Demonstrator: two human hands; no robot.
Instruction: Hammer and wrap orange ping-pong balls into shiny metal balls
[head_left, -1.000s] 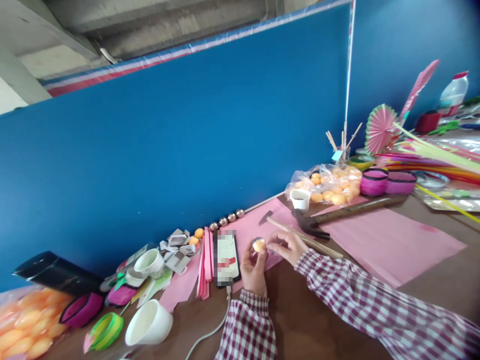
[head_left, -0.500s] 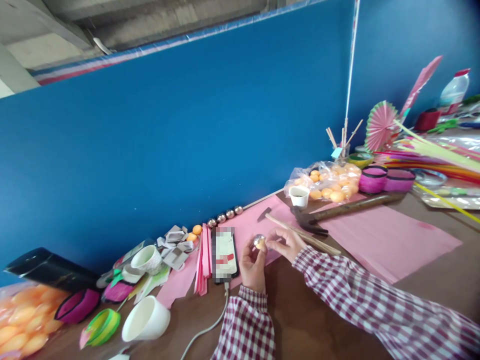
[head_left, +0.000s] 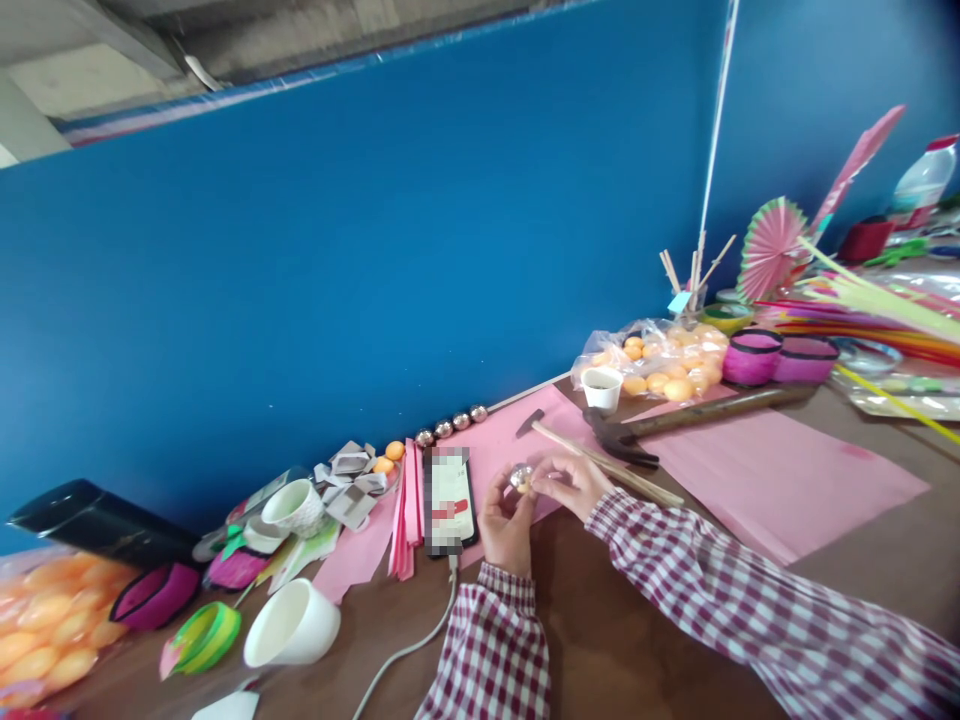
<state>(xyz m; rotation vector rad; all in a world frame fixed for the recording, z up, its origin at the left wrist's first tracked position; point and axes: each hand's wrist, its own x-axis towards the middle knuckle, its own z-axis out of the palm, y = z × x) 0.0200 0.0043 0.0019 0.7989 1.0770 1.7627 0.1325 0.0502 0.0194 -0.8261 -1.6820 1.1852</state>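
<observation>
My left hand (head_left: 506, 525) holds a small ball (head_left: 520, 477) between thumb and fingers, above the pink paper's near edge. The ball is shiny silver over most of its visible surface, with an orange patch low down. My right hand (head_left: 571, 485) is closed in a pinch, its fingertips at the ball's right side. Whatever lies between those fingertips is too small to make out. Beyond the hands, a row of several silver balls (head_left: 452, 425) lines the blue wall. A small hammer (head_left: 577, 446) with a wooden handle lies just past my right hand.
A phone (head_left: 450, 505) on a cable lies left of my hands. A claw hammer (head_left: 705, 410), a small white cup (head_left: 601, 388) and a bag of orange balls (head_left: 667, 365) stand to the right. At left are a white paper cup (head_left: 294, 625) and another bag of orange balls (head_left: 52, 620).
My right fingertips have shifted very slightly against the ball, and less of its orange patch shows. The camera view has moved a little.
</observation>
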